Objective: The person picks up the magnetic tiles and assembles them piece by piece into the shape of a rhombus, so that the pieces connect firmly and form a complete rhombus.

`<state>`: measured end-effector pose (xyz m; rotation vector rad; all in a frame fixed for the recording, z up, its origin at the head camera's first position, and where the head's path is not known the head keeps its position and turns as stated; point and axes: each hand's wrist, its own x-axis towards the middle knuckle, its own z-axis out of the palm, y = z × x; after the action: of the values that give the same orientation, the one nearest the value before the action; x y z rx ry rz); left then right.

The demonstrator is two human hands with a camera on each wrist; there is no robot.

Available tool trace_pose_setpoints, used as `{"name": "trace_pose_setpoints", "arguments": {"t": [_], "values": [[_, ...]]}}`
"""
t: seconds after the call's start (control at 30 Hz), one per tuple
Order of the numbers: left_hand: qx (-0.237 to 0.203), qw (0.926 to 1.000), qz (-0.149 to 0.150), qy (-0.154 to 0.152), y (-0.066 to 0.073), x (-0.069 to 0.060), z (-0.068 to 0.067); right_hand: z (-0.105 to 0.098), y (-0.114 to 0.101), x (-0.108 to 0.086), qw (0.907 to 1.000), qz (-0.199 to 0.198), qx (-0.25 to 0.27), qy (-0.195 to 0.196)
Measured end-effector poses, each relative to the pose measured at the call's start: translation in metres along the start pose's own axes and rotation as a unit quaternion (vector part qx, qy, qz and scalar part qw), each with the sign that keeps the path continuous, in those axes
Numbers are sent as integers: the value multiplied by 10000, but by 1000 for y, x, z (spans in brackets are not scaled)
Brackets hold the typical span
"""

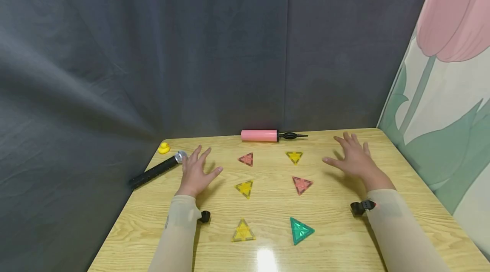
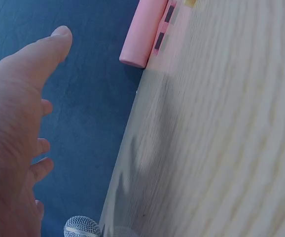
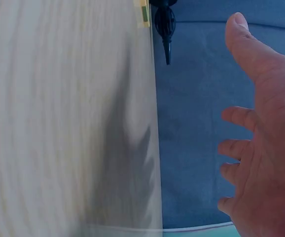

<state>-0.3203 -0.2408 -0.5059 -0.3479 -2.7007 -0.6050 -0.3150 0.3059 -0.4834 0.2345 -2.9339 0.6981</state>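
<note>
Above the left part of the table, my left hand [image 1: 196, 175] is spread with nothing in it, beside a black microphone [image 1: 155, 173] with a silver mesh head. My right hand [image 1: 356, 159] hovers over the right side, fingers apart and holding nothing. Between the hands lie flat triangular tiles: a small red one [image 1: 246, 159], a yellow one [image 1: 294, 157], another yellow tile [image 1: 245, 188] and a second red tile [image 1: 301, 184]. Closer to me are a yellow triangle [image 1: 243, 231] and a green triangle [image 1: 301, 230]. In both wrist views the palms are empty.
A pink hand pump [image 1: 259, 136] with a black nozzle lies along the table's back edge. A yellow rubber duck [image 1: 163, 148] sits at the back left corner. Dark curtain [image 1: 229, 50] hangs behind and left of the wooden table [image 1: 275, 204]; a tulip-patterned cloth [image 1: 451, 93] hangs at right.
</note>
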Motion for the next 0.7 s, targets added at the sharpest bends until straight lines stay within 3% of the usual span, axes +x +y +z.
{"name": "trace_pose_setpoints", "arguments": {"t": [0.37,0.7], "values": [[-165,9996,226,26,11,-2,-2,4,-15,17,9996,-175,101,-177],[-524,9984,75,-209,19,-4,-4,7,-32,27,9986,-419,228,-226]]}}
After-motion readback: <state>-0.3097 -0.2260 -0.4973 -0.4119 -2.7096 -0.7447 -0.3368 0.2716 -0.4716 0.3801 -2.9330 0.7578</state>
